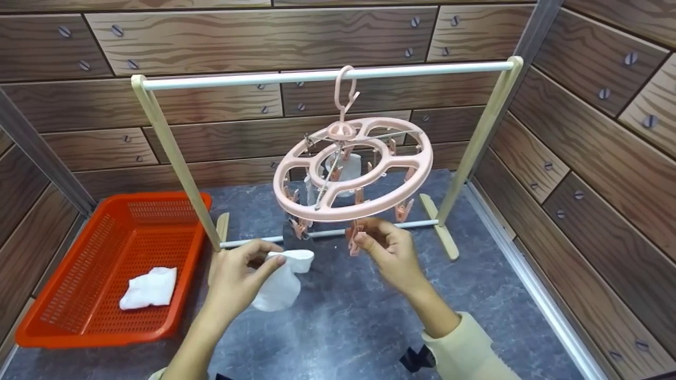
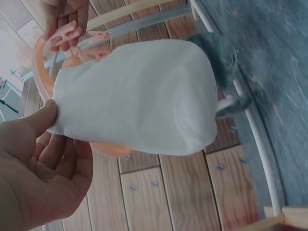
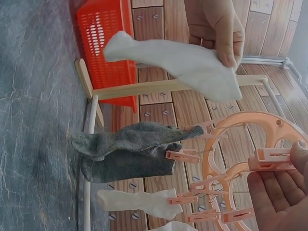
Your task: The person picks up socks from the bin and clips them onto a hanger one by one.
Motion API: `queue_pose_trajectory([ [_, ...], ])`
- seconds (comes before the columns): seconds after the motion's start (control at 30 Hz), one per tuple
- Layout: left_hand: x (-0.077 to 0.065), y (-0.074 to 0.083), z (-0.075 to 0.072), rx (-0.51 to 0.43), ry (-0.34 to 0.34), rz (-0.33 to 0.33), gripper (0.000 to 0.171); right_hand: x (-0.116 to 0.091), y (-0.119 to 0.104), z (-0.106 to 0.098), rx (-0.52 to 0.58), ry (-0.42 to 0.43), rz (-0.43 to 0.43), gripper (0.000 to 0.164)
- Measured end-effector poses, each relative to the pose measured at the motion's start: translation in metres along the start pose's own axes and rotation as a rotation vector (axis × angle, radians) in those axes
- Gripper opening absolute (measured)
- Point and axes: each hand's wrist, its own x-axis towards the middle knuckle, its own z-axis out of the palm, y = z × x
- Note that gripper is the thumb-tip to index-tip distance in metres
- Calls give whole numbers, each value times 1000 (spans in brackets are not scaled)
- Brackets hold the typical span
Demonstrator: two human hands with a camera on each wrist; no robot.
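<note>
My left hand (image 1: 240,277) pinches a white sock (image 1: 280,287) by its cuff, and the sock hangs down from thumb and fingers. In the left wrist view the sock (image 2: 139,96) spreads wide, its toe pointing away from the hand. Just below the near rim of a pink round drying hanger (image 1: 348,214), my right hand (image 1: 391,253) holds a pink clothespin (image 1: 355,240) between thumb and fingers. The right wrist view shows that clothespin (image 3: 274,159) lying across the fingers. Grey socks (image 3: 134,139) and white socks (image 3: 139,203) hang from other clips of the hanger.
The hanger hooks over the white bar (image 1: 237,80) of a rack with wooden legs (image 1: 177,158). At left, a red plastic basket (image 1: 182,311) contains another folded white cloth item (image 1: 149,288). Wood-patterned walls (image 1: 211,42) stand behind and at the right.
</note>
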Motion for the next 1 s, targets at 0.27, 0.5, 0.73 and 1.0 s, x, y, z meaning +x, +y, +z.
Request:
queue_pose_trajectory([
  [0.27,4,7,17,-63,-33,70,7,0,-2,3,13,10,-3,9],
  [0.5,5,14,28,-52,-50,90,7,1,-2,4,20,10,-28,10],
  [0.73,8,21,38,25,-52,133,7,0,-4,3,12,24,-25,9],
  [1.0,9,23,44,68,-70,135,7,1,-4,2,16,27,-42,10],
])
